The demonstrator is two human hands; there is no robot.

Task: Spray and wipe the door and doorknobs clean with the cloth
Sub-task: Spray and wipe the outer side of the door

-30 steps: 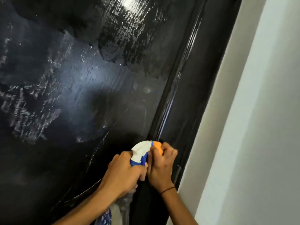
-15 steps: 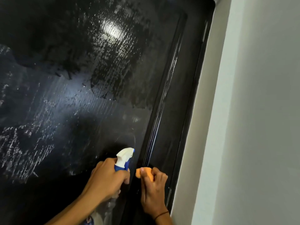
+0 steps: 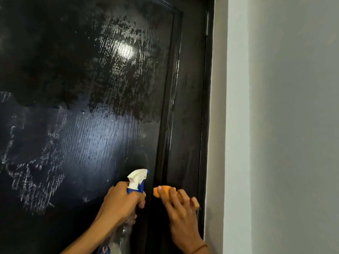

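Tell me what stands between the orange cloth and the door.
Nothing visible: the right hand presses the orange cloth straight against the black door. The spray bottle, in the left hand, is beside it.

Head cam, close to door (image 3: pixel 91 125), looking fwd, slightly up.
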